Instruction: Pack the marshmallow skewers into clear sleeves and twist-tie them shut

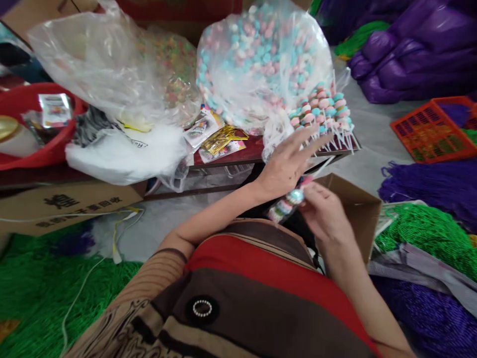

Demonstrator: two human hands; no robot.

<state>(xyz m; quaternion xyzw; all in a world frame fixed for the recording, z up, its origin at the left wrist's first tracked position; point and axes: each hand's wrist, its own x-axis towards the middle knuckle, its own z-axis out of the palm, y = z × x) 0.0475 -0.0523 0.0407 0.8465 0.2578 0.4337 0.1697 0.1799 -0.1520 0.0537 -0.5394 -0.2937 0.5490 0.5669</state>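
Observation:
My right hand [326,211] pinches a candy skewer [286,205] near its stick end. The skewer carries pink, blue and white pieces in a clear wrapper and tilts down to the left over my lap. My left hand [283,166] is just above it with fingers stretched out to the right; whether the thumb touches the wrapper is hidden. Beyond those fingers, a pile of candy skewers [322,107] lies on the table corner, white sticks pointing toward me.
A big clear bag of pink and blue candies [261,59] stands on the table, beside a bag of gummy candies [171,69]. Gold twist ties [219,140] lie in front. An open cardboard box [357,209] is at my right, an orange crate [428,132] beyond.

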